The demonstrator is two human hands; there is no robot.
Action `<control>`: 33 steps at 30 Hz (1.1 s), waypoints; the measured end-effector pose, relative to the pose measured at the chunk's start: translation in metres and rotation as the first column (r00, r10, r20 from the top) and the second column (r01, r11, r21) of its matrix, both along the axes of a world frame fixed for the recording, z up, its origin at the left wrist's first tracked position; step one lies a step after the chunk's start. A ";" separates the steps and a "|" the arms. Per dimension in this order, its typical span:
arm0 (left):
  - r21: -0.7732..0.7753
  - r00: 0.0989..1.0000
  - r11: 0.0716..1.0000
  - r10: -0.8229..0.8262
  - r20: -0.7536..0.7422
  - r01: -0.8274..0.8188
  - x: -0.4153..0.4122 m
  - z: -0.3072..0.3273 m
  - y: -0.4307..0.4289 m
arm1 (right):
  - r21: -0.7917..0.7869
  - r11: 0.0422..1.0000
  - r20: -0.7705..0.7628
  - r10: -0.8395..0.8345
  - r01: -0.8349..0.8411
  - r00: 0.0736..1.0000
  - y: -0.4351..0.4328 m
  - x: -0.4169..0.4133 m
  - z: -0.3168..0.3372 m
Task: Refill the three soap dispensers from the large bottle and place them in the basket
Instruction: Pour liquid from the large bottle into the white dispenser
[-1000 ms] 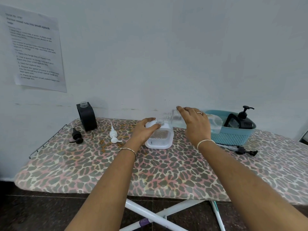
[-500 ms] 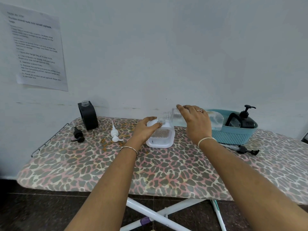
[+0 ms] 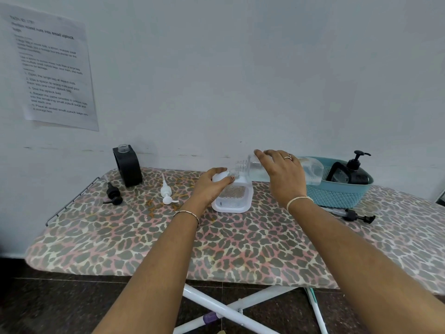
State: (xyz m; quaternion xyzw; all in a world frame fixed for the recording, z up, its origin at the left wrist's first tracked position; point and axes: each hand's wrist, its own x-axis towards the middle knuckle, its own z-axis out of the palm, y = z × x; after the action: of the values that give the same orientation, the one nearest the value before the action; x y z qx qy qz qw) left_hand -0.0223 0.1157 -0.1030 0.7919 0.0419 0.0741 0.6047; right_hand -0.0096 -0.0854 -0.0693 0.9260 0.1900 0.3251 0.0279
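At far left the black dispenser [image 3: 127,168] stands uncapped with its pump [image 3: 113,194] lying beside it, so we judge it unfilled. Our left hand [image 3: 212,186] curls round the white dispenser [image 3: 234,200], steadying it. Our right hand [image 3: 281,175] grips the large bottle [image 3: 311,171], tipped towards its mouth. One capped dispenser [image 3: 351,174] sits in the basket [image 3: 337,196]: one done, two left

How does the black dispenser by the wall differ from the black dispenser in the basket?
The black dispenser in the basket has its pump fitted; the black dispenser by the wall has a bare, open neck. The black dispenser by the wall stands on the ironing board, at its left end; the black dispenser in the basket sits inside the blue basket, at the right end. Both are black.
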 end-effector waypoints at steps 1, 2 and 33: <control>0.005 1.000 1.000 -0.001 0.000 0.001 0.000 0.000 0.000 | -0.006 1.000 0.004 -0.001 0.001 1.000 0.000 0.000 0.000; 0.006 1.000 1.000 -0.001 0.000 0.001 0.000 0.000 0.000 | -0.011 1.000 0.009 -0.002 0.002 1.000 0.000 0.000 0.001; 0.010 1.000 1.000 0.012 -0.002 -0.012 0.003 -0.002 0.000 | -0.060 0.998 0.001 -0.022 0.022 1.000 -0.001 0.001 0.001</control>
State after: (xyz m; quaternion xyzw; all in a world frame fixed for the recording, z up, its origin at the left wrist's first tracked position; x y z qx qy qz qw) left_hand -0.0189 0.1159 -0.1047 0.7948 0.0470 0.0772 0.6001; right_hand -0.0089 -0.0860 -0.0682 0.9266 0.1896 0.3192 0.0594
